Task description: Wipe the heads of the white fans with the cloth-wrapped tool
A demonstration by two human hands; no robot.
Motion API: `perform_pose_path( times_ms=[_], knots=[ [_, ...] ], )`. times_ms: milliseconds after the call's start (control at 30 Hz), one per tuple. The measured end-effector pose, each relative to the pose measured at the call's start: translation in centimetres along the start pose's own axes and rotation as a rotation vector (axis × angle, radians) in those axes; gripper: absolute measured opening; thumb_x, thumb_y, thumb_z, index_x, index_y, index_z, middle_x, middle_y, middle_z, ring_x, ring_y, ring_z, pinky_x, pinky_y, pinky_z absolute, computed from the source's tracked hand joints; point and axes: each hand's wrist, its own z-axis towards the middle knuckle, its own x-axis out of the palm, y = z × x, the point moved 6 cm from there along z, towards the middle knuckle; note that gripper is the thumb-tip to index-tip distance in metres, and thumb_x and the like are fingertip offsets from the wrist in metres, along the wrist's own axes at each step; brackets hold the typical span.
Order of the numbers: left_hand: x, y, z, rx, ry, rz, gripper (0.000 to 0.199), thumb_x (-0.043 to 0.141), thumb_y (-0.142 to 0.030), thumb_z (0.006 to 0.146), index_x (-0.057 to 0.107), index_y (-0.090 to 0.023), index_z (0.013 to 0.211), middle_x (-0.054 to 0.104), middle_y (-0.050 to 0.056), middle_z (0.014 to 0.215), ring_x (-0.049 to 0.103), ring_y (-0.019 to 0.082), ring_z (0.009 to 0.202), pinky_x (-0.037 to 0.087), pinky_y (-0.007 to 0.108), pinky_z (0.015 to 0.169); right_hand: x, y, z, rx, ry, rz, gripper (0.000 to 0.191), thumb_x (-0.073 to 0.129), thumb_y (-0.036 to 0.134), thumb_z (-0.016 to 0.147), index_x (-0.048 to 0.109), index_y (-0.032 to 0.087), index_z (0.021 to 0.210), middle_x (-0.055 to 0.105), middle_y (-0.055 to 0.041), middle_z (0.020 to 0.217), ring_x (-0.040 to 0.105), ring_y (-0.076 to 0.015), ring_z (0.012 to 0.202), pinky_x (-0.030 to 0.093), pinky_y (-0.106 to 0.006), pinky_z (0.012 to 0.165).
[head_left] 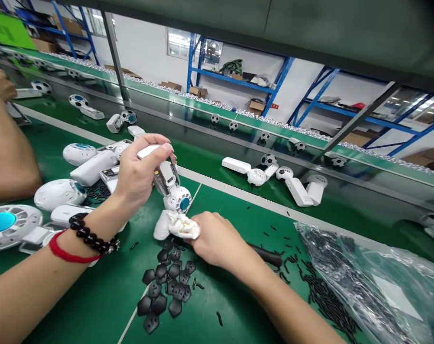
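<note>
My left hand (141,165) is closed around the white body of a small device (165,174), tilted with its round ball end (178,199) pointing down. That ball end has a blue disc and vents. My right hand (217,239) grips a hammer whose head is wrapped in white cloth (183,226); its black handle (269,255) sticks out behind the wrist. The wrapped head lies just below the ball end; whether they touch I cannot tell. Several black pentagon pieces (167,285) lie on the green table under the hammer head.
White devices (91,167) crowd the left side. A plastic bag (367,282) of black strips and loose strips (327,296) lie at right. Beyond the pale strip, a green conveyor belt (202,155) carries ball-ended devices (256,177). Another person's arm (9,143) is at far left.
</note>
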Motion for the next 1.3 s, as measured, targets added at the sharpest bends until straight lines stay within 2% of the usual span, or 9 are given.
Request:
perform_pose_path(
  times_ms=[100,200,333,400,500,633,900,1100,1300],
  knots=[
    [0.1,-0.6,-0.5,0.043,0.032,-0.015,0.015,0.077,-0.027,0.070,0.068,-0.016,0.074,0.067,0.002,0.061,0.063,0.016,0.051,0.053,0.023,0.043,1.3,1.0,0.6,-0.020,-0.010,-0.071,0.011,0.059,0.026,0.080,0.065,0.019,0.074,0.073,-0.0099,0.084,0.069,-0.0266,0.075,0.028,-0.029,0.052],
    [0.1,-1.1,-1.0,0.098,0.024,-0.006,0.005,0.072,-0.021,0.072,0.069,-0.017,0.073,0.068,0.001,0.063,0.065,0.016,0.055,0.054,0.025,0.048,1.7,1.6,0.6,-0.067,-0.002,-0.114,0.008,0.056,0.015,0.073,0.063,0.019,0.072,0.073,-0.0096,0.082,0.068,-0.0243,0.069,0.025,-0.030,0.050],
    [-0.2,-1.6,-1.6,0.162,-0.030,0.003,0.002,0.069,-0.017,0.069,0.069,-0.018,0.070,0.067,0.001,0.065,0.064,0.016,0.059,0.055,0.027,0.055,0.3,1.3,-0.2,-0.101,-0.017,-0.066,0.008,0.054,0.015,0.073,0.059,0.020,0.070,0.072,-0.0055,0.077,0.064,-0.0195,0.063,0.024,-0.028,0.048],
    [-0.2,-1.5,-1.9,0.138,-0.087,-0.011,0.003,0.069,-0.017,0.067,0.068,-0.018,0.070,0.066,0.001,0.065,0.062,0.016,0.058,0.054,0.027,0.055,-1.7,0.5,-0.5,-0.130,-0.133,0.020,0.008,0.053,0.016,0.077,0.058,0.020,0.073,0.071,-0.0035,0.075,0.062,-0.0171,0.062,0.027,-0.026,0.049],
    [0.1,-0.8,-2.7,0.002,-0.157,-0.052,0.005,0.069,-0.018,0.068,0.065,-0.017,0.071,0.064,0.001,0.065,0.061,0.015,0.058,0.052,0.024,0.052,-4.7,-0.8,-1.0,-0.249,-0.448,0.053,0.012,0.051,0.013,0.077,0.060,0.019,0.080,0.070,-0.0036,0.076,0.060,-0.0156,0.064,0.033,-0.025,0.053],
    [0.9,0.2,-3.8,-0.117,-0.139,-0.112,0.003,0.066,-0.019,0.073,0.063,-0.019,0.073,0.064,0.000,0.068,0.060,0.014,0.057,0.052,0.024,0.051,-4.6,-1.6,-1.1,-0.517,-0.689,-0.096,0.018,0.049,0.012,0.073,0.063,0.017,0.084,0.072,-0.0055,0.079,0.063,-0.0166,0.066,0.036,-0.025,0.052],
    [1.9,-0.8,-4.7,0.105,0.072,-0.156,0.003,0.068,-0.022,0.076,0.067,-0.021,0.074,0.062,0.002,0.070,0.060,0.019,0.064,0.051,0.032,0.059,-2.2,-1.6,-2.0,-0.802,-0.512,-0.188,0.024,0.056,0.020,0.086,0.067,0.014,0.107,0.075,-0.0101,0.110,0.072,-0.0205,0.097,0.055,-0.030,0.080],
    [2.2,-1.1,-5.1,0.149,0.131,-0.153,0.003,0.065,-0.020,0.080,0.068,-0.021,0.079,0.063,0.002,0.073,0.060,0.020,0.067,0.050,0.033,0.058,-1.8,-2.1,-3.6,-0.765,-0.470,-0.344,0.042,0.053,0.018,0.085,0.061,0.006,0.125,0.062,-0.0143,0.134,0.074,-0.0240,0.094,0.058,-0.034,0.062],
    [2.1,-1.2,-5.1,0.175,0.166,-0.138,0.004,0.064,-0.020,0.082,0.067,-0.020,0.080,0.063,0.003,0.073,0.059,0.020,0.068,0.050,0.034,0.060,-1.5,-2.0,-3.2,-0.718,-0.403,-0.400,0.050,0.048,0.015,0.083,0.057,0.004,0.131,0.056,-0.0142,0.141,0.071,-0.0242,0.104,0.058,-0.033,0.060]
  ],
)
